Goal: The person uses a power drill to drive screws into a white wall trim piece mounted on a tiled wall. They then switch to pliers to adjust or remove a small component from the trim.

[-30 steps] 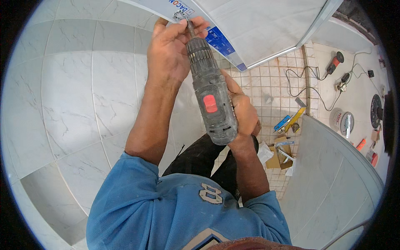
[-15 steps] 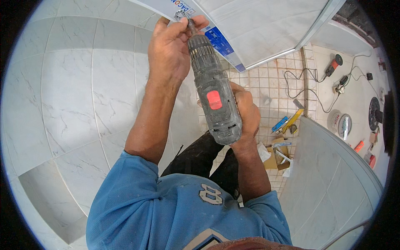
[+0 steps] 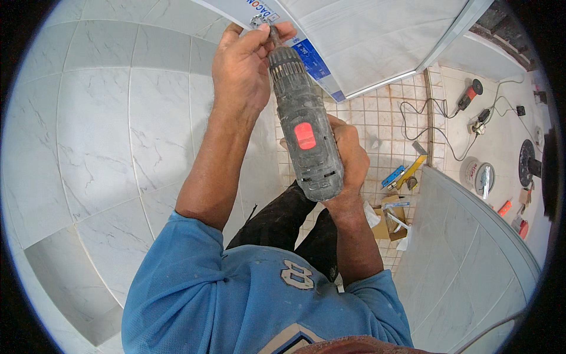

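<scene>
My right hand (image 3: 352, 158) is wrapped round the grip of a dusty black cordless drill (image 3: 299, 106) with a red patch on its back. The drill points away from me, its bit reaching the edge of a white-framed panel (image 3: 371, 41). Up at the tip, my left hand (image 3: 242, 74) closes its fingers round a small shiny metal fitting (image 3: 258, 21), held against the panel's frame beside the bit. The fitting's exact kind is too small to tell, and the drill's handle is mostly hidden beneath its body.
White marbled tiles (image 3: 94, 124) line the wall at left, with a recessed niche (image 3: 71, 277) low down. On the floor at right lie an angle grinder (image 3: 470, 94) with a trailing cord, a yellow square (image 3: 413, 171), an open cardboard box (image 3: 389, 221) and a bucket (image 3: 482, 179). A second panel (image 3: 466, 236) stands at right.
The drill's front end has shifted very slightly right and its rear slightly up. Both hands keep their hold.
</scene>
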### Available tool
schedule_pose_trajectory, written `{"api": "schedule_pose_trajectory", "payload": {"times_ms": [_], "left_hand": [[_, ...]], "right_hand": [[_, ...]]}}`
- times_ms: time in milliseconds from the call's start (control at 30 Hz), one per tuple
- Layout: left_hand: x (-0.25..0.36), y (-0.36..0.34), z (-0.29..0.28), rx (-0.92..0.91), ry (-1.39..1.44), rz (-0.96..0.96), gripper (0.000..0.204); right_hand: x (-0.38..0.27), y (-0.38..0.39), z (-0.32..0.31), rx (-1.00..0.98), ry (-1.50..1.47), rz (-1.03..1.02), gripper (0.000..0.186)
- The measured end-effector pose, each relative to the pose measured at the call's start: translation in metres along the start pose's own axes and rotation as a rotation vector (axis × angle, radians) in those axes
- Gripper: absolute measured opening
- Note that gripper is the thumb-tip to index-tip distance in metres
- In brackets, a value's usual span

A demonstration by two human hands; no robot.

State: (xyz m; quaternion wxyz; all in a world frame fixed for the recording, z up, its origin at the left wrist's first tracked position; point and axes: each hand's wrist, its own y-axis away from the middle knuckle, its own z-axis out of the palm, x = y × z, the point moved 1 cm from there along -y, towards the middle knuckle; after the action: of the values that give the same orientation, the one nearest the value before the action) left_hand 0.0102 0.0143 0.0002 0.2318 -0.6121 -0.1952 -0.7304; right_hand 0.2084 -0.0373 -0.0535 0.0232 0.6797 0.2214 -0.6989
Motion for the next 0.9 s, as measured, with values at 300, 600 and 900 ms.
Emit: {"api": "schedule_pose_trajectory", "payload": {"times_ms": [300, 600, 900], "left_hand": [[0.0, -0.002, 0.004, 0.014, 0.04, 0.027, 0.022], [-0.008, -0.014, -0.037, -0.002, -0.564, 0.091, 0.058], [-0.03, -0.029, -0.032, -0.073, -0.263, 0.286, 0.065]], "right_hand": [[-0.001, -0.007, -0.005, -0.024, 0.027, -0.068, 0.046], [-0.012, -0.03, -0.015, -0.206, 0.095, 0.086, 0.077], [-0.018, -0.046, -0.019, -0.27, 0.043, 0.085, 0.082]]}}
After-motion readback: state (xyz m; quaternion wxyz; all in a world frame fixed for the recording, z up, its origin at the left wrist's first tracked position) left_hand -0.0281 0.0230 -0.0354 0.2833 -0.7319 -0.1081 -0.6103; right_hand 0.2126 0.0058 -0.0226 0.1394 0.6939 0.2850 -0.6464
